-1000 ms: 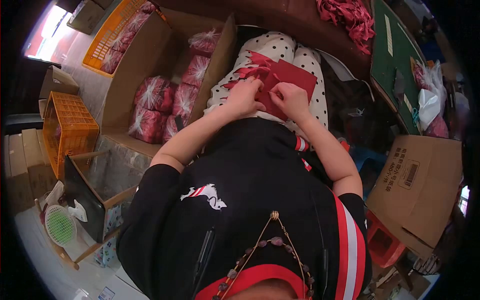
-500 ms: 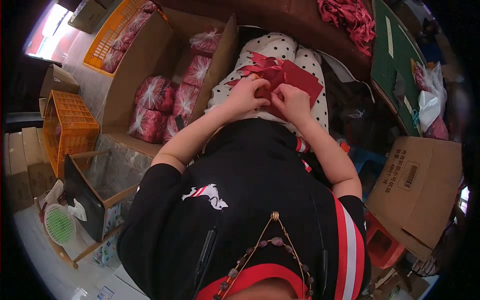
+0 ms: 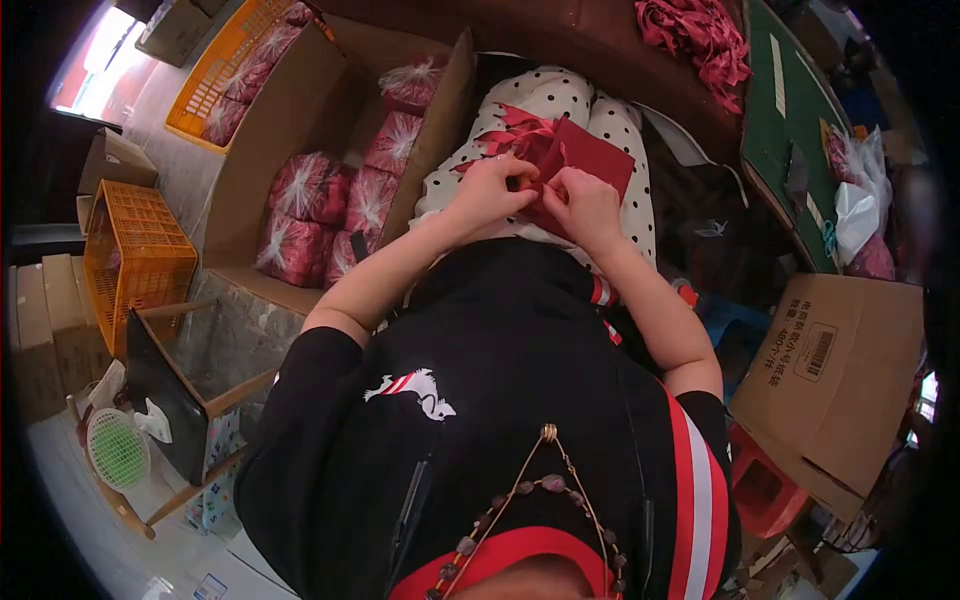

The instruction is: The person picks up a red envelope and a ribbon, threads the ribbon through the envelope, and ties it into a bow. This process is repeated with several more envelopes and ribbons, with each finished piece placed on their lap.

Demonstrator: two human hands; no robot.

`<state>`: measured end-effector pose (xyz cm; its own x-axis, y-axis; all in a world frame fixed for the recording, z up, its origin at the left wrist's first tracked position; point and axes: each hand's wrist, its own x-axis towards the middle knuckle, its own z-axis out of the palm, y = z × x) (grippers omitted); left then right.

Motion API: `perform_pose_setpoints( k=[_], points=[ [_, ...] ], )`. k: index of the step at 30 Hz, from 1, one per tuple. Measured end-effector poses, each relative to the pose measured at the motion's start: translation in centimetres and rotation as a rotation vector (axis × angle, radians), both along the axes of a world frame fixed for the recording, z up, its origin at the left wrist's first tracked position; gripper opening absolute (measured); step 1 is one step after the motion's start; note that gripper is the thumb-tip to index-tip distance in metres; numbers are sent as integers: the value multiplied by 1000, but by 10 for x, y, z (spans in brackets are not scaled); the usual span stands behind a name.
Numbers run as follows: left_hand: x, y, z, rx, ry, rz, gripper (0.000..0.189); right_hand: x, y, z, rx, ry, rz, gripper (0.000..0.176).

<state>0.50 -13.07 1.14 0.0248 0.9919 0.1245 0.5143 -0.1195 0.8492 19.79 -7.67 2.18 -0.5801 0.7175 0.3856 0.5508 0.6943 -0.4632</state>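
Note:
On my lap lies a flat, stiff dark red piece (image 3: 596, 160) that looks like a paper bag or folder. Loose red ribbons (image 3: 522, 128) spread from its left side over the white dotted trousers (image 3: 560, 88). My left hand (image 3: 490, 192) is at the left of the red piece, its fingers curled and pinching red ribbon. My right hand (image 3: 586, 206) is closed beside it, thumb and forefinger pinched on the ribbon near the piece's lower edge. The fingertips are close together. Fine detail of the ribbon between them is too small to make out.
A cardboard box (image 3: 238, 190) at my left holds several plastic-wrapped red bundles (image 3: 310, 188). Orange crates (image 3: 150, 235) stand farther left. A heap of red ribbon (image 3: 695, 45) lies at the upper right, near a green board (image 3: 785, 120). Another carton (image 3: 835, 370) stands at right.
The red piece has shifted and turned slightly to the left on my lap. The fingers of my left hand have curled in closer; my right hand stays nearly in place.

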Motion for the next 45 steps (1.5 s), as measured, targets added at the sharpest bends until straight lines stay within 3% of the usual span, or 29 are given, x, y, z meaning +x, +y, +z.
perform_pose_setpoints(
  k=[5, 7, 12, 15, 19, 21, 23, 26, 36, 39, 41, 43, 45],
  points=[
    [13, -4, 2, 92, 114, 17, 26, 0, -1, -2, -34, -18, 7, 15],
    [9, -2, 3, 50, 40, -12, 27, 3, 0, 4, -414, 104, -74, 16],
    [-2, 5, -11, -49, -112, -129, 30, 12, 10, 11, -272, -2, -27, 17],
    [2, 4, -7, 23, 89, -170, 31, 14, 11, 8, -248, -121, -35, 18],
    [3, 6, -16, 65, 144, -153, 28, 16, 11, 6, -412, -106, -63, 20],
    [-3, 12, -23, 64, -92, -203, 26, 17, 13, 6, -459, -86, -68, 21],
    [0, 11, -22, 83, -84, -196, 25, 18, 18, 2, -514, -10, -43, 22],
    [13, 4, -22, 179, 190, -87, 24, 15, 10, 9, -506, -107, -54, 23],
    [27, 3, -27, 159, 282, -1, 25, 16, 9, 20, -482, -155, -83, 26],
    [24, 8, -31, 66, 91, -21, 29, 18, 12, 33, -605, -115, -65, 22],
    [24, 10, -32, -74, -259, -1, 30, 25, 18, 31, -627, -35, -6, 20],
    [21, 9, -24, -103, -229, -2, 28, 27, 22, 25, -800, 78, 65, 15],
    [19, 8, -20, -128, -197, -6, 27, 25, 23, 11, -817, 169, 63, 15]
  ],
)
